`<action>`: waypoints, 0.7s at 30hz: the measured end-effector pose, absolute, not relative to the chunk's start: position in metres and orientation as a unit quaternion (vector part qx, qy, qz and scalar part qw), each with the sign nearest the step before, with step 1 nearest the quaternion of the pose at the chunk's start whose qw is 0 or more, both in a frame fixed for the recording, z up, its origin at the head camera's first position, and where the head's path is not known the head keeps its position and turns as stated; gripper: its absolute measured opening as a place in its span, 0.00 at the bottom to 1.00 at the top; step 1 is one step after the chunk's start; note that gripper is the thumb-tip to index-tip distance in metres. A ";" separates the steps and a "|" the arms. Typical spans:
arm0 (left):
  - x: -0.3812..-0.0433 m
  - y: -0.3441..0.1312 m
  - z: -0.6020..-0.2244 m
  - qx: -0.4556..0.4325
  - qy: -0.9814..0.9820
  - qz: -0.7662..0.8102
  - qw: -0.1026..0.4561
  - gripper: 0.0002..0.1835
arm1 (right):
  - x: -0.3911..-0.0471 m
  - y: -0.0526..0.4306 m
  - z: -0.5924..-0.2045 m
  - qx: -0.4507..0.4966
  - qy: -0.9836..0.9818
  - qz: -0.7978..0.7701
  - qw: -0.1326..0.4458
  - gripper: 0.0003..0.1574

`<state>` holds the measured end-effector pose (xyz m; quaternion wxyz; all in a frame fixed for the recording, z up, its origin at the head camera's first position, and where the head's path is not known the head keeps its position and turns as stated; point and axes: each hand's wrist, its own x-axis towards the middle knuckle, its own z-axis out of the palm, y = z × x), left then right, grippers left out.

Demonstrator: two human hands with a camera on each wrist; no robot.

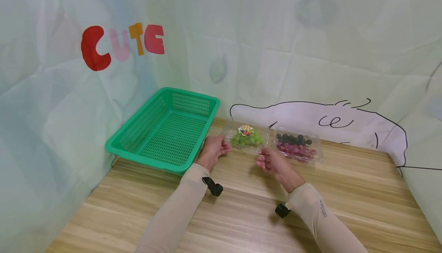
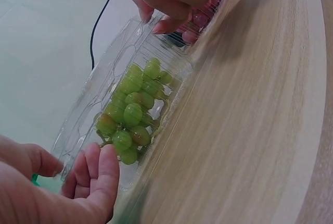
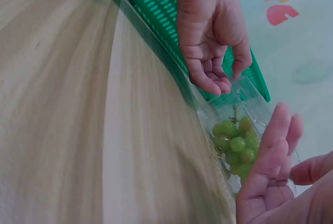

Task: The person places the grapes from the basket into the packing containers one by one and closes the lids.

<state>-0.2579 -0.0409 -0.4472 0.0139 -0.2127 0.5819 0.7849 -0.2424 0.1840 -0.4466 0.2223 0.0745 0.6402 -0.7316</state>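
Observation:
A clear plastic clamshell box (image 1: 238, 140) of green grapes (image 2: 132, 109) lies on the table, a colourful sticker (image 1: 246, 130) on its lid. My left hand (image 1: 215, 149) is at the box's left end, thumb and curled fingers pinching the rim. At the opposite end my right hand (image 1: 276, 165) has its thumb and fingertips on the rim near the corner. Just right of it stands a second clear box (image 1: 319, 153) with dark grapes (image 1: 293, 139) and pink-red grapes (image 1: 297, 151).
A green perforated plastic basket (image 1: 162, 165) sits at the left, close beside my left hand. Behind the wooden table (image 1: 241, 222) hangs a pale printed cloth (image 1: 276, 53) with the letters "CUTE" and a line drawing.

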 end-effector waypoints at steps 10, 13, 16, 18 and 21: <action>-0.257 -0.041 -0.448 -0.209 0.588 0.781 0.012 0.10 | -0.240 0.182 -0.448 0.087 0.623 -0.747 0.218 0.11; -0.257 -0.040 -0.449 -0.209 0.590 0.780 0.011 0.09 | -0.240 0.183 -0.449 0.089 0.622 -0.747 0.218 0.11; -0.257 -0.040 -0.450 -0.209 0.588 0.781 0.010 0.08 | -0.240 0.182 -0.449 0.086 0.625 -0.744 0.219 0.11; -0.257 -0.041 -0.450 -0.208 0.588 0.782 0.009 0.08 | -0.241 0.182 -0.449 0.084 0.628 -0.743 0.218 0.11; -0.257 -0.041 -0.450 -0.206 0.587 0.783 0.008 0.08 | -0.242 0.182 -0.450 0.084 0.632 -0.739 0.218 0.12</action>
